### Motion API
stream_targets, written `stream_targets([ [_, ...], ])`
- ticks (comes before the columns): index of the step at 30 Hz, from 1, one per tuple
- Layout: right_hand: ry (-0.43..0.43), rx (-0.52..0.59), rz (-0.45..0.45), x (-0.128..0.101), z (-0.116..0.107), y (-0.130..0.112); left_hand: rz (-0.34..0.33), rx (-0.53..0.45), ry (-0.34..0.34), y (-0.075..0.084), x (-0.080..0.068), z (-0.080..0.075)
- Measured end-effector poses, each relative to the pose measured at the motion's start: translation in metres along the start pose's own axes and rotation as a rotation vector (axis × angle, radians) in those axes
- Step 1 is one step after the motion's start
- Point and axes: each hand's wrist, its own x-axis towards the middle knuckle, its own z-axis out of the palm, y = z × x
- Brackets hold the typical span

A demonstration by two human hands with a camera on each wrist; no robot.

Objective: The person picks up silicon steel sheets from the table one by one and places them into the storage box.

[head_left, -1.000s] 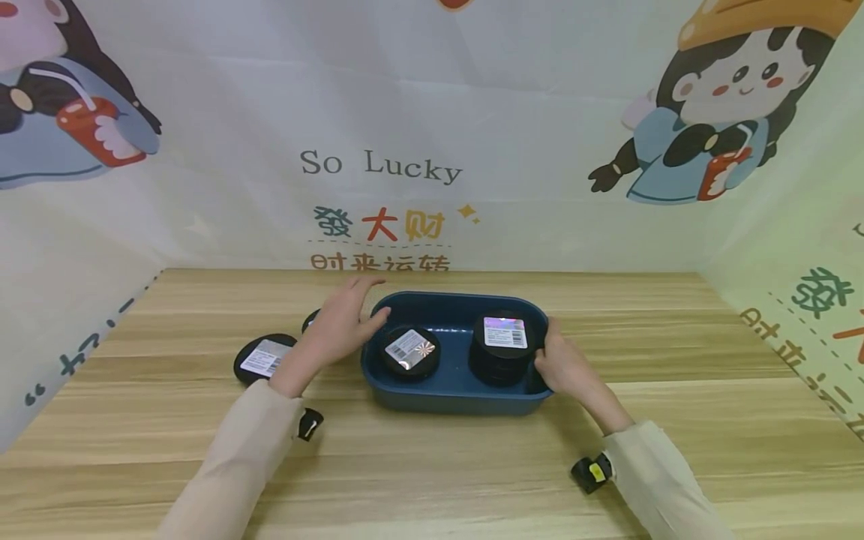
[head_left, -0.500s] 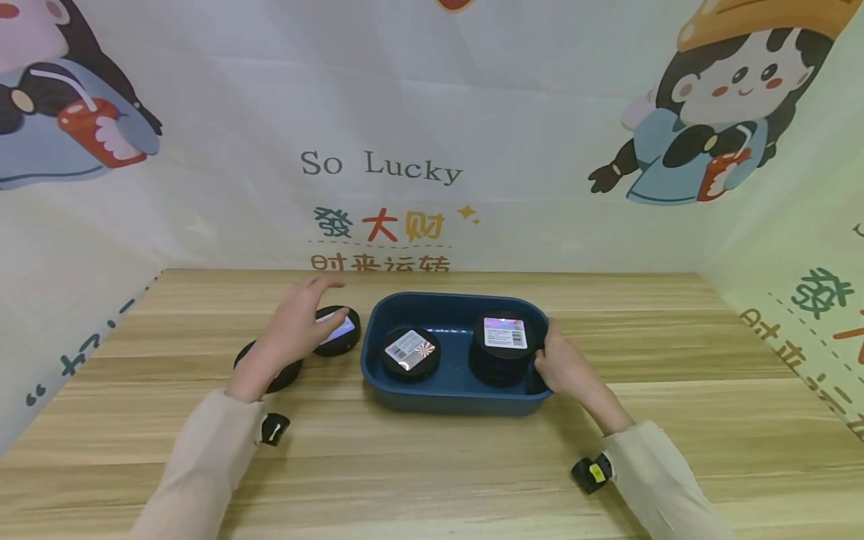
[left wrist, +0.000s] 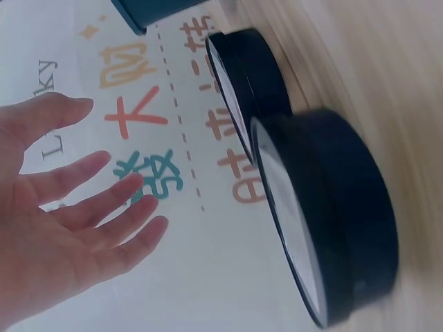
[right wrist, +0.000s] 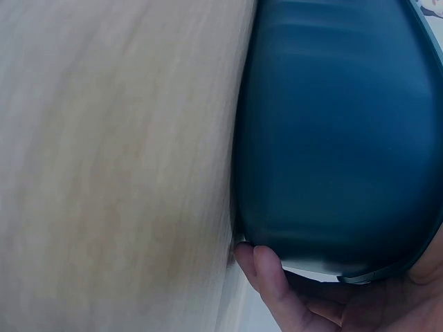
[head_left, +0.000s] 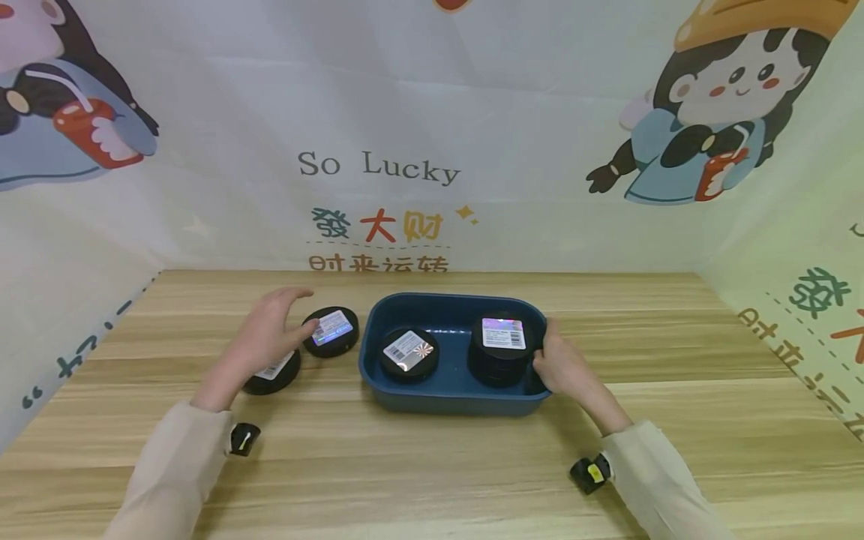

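Fingers (head_left: 297, 295) of the left hand (head_left: 259, 337) spread loose over two flat black round tins (head_left: 331, 331); right hand (head_left: 565, 366) gripped the dark blue oval plastic tub (head_left: 451, 399), long axis left-right, holding two tin stacks (head_left: 502, 349).

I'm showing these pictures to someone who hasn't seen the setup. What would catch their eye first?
Probably the dark blue tub at the middle of the wooden table, with a single black tin at its left and a stack of black tins at its right. The right hand holds the tub's right rim, while the left hand hovers open over two more labelled tins on the table left of the tub.
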Motion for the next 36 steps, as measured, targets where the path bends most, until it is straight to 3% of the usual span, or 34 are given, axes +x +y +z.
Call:
stream_targets([
  [11, 0.012, 0.002, 0.001, 0.0, 0.0, 0.0, -0.033, 0.072, -0.086, -0.022, -0.011, -0.007],
  [19, 0.011, 0.0, -0.003, 0.0, 0.001, 0.001, -0.161, 0.118, -0.237, -0.029, -0.016, -0.007],
  [29, 0.004, -0.002, -0.014, 0.0, 0.0, 0.0, -0.244, 0.162, -0.361, -0.035, -0.019, 0.0],
  [36, -0.004, 0.004, -0.003, 0.001, 0.0, 0.001, -0.204, 0.175, -0.392, -0.041, -0.023, 0.006],
])
